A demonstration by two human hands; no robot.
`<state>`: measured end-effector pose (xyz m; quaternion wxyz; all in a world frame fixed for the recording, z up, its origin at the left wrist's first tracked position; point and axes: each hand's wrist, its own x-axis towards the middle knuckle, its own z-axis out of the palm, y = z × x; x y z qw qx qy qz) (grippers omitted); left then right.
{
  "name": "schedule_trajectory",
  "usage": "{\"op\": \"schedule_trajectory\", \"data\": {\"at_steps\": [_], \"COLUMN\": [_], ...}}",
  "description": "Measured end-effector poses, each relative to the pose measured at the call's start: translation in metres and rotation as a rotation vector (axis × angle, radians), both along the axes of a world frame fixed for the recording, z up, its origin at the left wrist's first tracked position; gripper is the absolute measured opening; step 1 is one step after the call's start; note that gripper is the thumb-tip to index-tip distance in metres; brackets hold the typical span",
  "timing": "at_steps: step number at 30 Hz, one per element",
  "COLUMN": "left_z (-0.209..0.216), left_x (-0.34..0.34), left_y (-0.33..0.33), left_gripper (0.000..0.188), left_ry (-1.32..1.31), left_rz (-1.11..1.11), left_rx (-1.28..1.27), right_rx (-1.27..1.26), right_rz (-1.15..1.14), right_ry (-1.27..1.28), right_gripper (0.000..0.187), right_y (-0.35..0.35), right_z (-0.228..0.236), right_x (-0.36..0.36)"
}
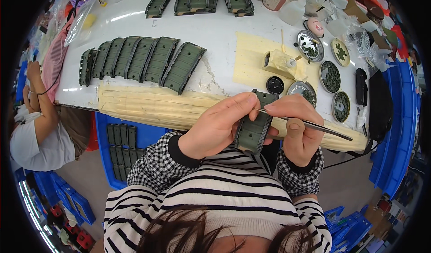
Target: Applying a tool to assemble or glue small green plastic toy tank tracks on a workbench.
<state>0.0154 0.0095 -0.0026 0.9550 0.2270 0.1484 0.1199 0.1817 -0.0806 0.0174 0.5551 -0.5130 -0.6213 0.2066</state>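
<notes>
My left hand (211, 129) grips a dark green curved plastic part (252, 134) with toothed side edges, its thumb and forefinger close together near the upper end. A row of dark teeth runs along the part's right edge. In my right hand (301, 134) is a pair of metal tweezers (330, 129), held across the part with the tips near my left fingertips. Whether the tips hold a small piece is too small to tell. Just beyond the hands sit a round black lid (274, 85) and a metal dish (301, 90) of small dark green pieces.
Similar green parts (130, 58) stand in a row at the left, with more at the back. Dishes of small pieces (331, 76) and a tape-covered block (278, 64) are at the right. Below the table edge is a blue crate (105, 152). Another person (42, 136) sits at left.
</notes>
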Motion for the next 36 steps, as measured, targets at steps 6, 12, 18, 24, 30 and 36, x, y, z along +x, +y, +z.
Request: {"op": "schedule_trajectory", "data": {"at_steps": [6,12,18,24,30,36], "left_z": [-0.002,-0.004,0.001,0.014,0.014,0.016], "left_x": [0.0,0.001,-0.002,-0.011,-0.011,-0.011], "left_y": [-0.001,-0.001,0.001,0.008,0.012,0.013], "left_gripper": [0.03,0.031,0.028,0.074,0.058,0.056], "left_ry": [-0.011,-0.025,-0.064,0.031,0.132,0.139], "left_rz": [0.002,0.005,0.045,0.32,0.364,0.394], "left_rx": [-0.014,-0.005,0.041,0.244,0.112,0.053], "right_rx": [-0.02,-0.015,0.015,-0.155,-0.168,-0.176], "right_rz": [-0.011,-0.026,-0.209,-0.43,-0.481,-0.481], "right_ry": [-0.037,-0.148,0.11,0.036,-0.206,-0.268], "right_gripper": [0.017,0.015,0.02,0.016,0.01,0.009], "right_y": [-0.002,-0.002,-0.007,-0.004,0.002,0.002], "right_z": [0.003,0.005,-0.005,-0.025,-0.031,-0.032], "right_x": [-0.001,-0.003,-0.002,0.01,0.01,0.011]}}
